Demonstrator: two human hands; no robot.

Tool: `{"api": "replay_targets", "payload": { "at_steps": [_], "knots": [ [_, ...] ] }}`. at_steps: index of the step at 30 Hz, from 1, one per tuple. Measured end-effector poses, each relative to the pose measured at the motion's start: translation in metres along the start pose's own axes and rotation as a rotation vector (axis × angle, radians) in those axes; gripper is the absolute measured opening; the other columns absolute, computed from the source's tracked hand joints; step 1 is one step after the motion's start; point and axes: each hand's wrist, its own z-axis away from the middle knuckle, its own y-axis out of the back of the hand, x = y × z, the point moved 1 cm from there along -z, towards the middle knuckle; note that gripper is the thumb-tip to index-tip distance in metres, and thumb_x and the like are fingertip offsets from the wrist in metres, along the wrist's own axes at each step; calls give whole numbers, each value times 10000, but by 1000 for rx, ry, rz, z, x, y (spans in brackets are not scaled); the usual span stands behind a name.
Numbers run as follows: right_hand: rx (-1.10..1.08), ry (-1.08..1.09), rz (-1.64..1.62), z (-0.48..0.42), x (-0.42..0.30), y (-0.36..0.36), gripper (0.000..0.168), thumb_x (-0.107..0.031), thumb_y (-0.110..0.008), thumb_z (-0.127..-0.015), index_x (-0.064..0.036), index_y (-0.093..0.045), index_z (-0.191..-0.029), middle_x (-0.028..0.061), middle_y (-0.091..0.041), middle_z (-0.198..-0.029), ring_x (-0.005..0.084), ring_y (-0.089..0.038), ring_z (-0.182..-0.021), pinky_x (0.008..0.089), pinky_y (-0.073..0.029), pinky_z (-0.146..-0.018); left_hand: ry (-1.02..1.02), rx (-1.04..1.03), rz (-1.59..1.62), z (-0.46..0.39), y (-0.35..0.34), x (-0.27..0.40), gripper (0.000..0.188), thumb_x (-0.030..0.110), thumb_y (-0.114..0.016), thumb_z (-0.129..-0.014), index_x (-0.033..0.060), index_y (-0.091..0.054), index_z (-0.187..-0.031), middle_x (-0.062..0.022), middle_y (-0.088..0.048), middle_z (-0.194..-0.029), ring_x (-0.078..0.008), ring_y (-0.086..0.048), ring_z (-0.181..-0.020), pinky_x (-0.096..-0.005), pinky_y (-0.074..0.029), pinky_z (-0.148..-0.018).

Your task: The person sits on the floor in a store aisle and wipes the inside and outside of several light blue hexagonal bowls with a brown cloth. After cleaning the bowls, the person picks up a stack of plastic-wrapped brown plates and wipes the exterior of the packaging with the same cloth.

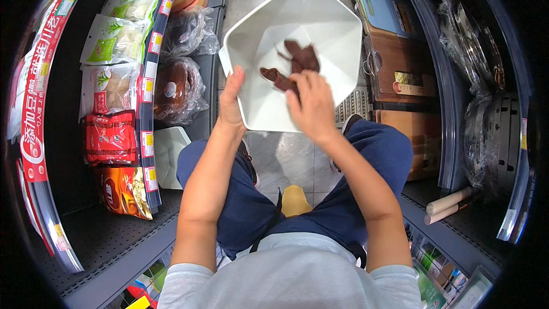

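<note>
My left hand [232, 101] grips the left rim of a white angular plastic basin [339, 43], thumb up along the outside edge. The basin is tilted so that I look into it, held above the floor between my knees. Inside it, my right hand [314, 105] is closed on a bunched dark brown cloth [305, 58], at the near side of the basin. Loose ends of the cloth spread over the basin's inner surface. The right hand is slightly blurred, and its fingertips are partly hidden against the cloth.
Shelves flank me closely. On the left are food packets [118, 38], plastic-wrapped brown ware [173, 90] and another white basin [169, 154]. Cutting boards [399, 60], plastic-wrapped metal ware [465, 51] and wooden rods [448, 206] are on the right. A yellow seat [296, 201] shows between my thighs.
</note>
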Motion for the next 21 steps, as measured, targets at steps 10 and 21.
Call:
{"api": "replay_targets", "payload": {
  "at_steps": [10,21],
  "knots": [
    [-234,-10,-780,9,-47,13,319,-135,-566,-849,-50,-529,-1154,126,-518,-1099,266,-486,-1036,347,-374,-918,30,90,79,-2,2,-11,621,433,-541,-846,16,-421,-1289,-117,-508,-1254,-225,-516,-1105,-356,-387,-966],
    [77,38,344,-34,55,13,198,-40,-596,-708,-88,-581,-900,95,-493,-954,273,-468,-945,410,-374,-868,307,198,-19,10,6,-8,574,356,-574,-779,-10,-479,-1211,-167,-591,-1090,-288,-605,-962,-388,-505,-837]
  ]
}}
